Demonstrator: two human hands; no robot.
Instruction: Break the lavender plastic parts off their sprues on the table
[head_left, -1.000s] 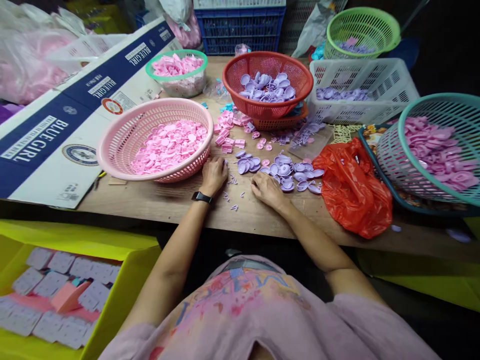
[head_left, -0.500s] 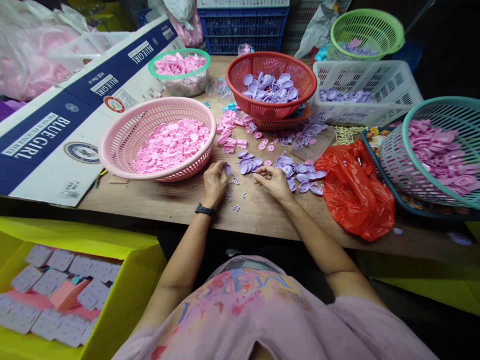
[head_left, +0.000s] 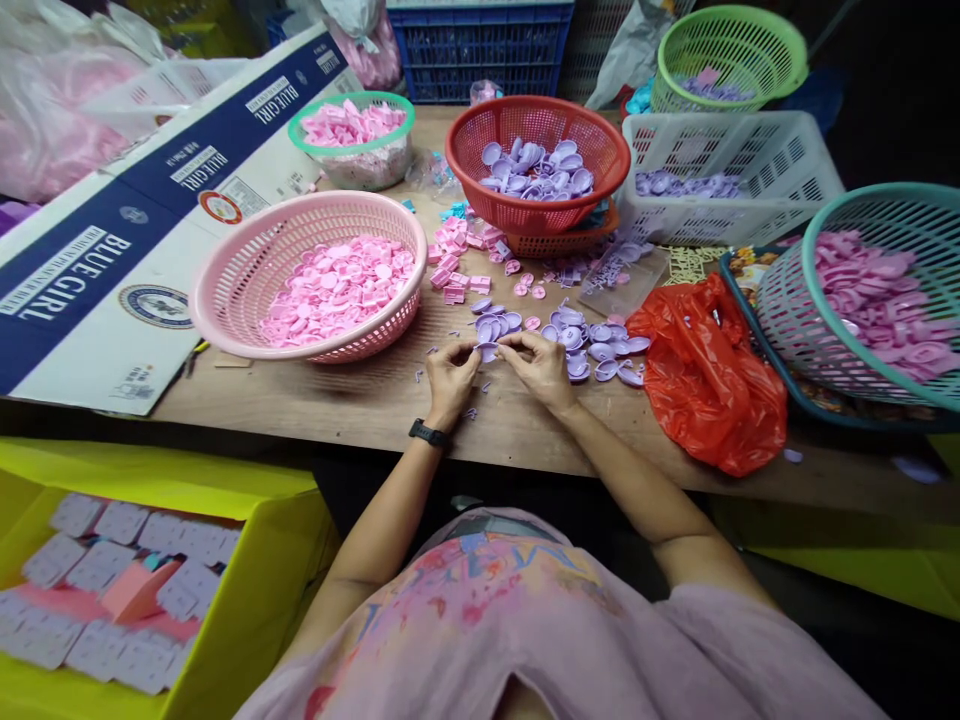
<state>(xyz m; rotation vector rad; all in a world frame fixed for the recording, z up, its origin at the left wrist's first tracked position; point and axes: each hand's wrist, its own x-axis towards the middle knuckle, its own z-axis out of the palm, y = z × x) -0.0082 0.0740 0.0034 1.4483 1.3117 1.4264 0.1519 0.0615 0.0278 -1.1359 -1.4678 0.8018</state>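
Observation:
Between my two hands is a small purple oval plastic piece (head_left: 487, 352). My left hand (head_left: 451, 382), with a dark watch on the wrist, pinches its left side. My right hand (head_left: 541, 372) has thumb and finger closed at its right side; the fingertips partly cover the contact. Just beyond lie more purple oval pieces (head_left: 496, 325) in a small heap. A larger heap of purple pieces (head_left: 600, 345) spreads to the right of my right hand. Tiny purple hook-like bits (head_left: 470, 413) are scattered on the wooden table (head_left: 360, 410) around my left hand.
A pink basket (head_left: 225, 310) of pink parts stands left. Behind are a red basket (head_left: 540, 210) of purple pieces and a white crate (head_left: 720, 228). To the right lie a red plastic bag (head_left: 712, 390) and a teal basket (head_left: 795, 310). A yellow box (head_left: 285, 560) sits below left.
My left hand has moved right, bringing a purple oval piece up against my right hand. The right hand has shifted slightly left, and its fingers now meet the piece.

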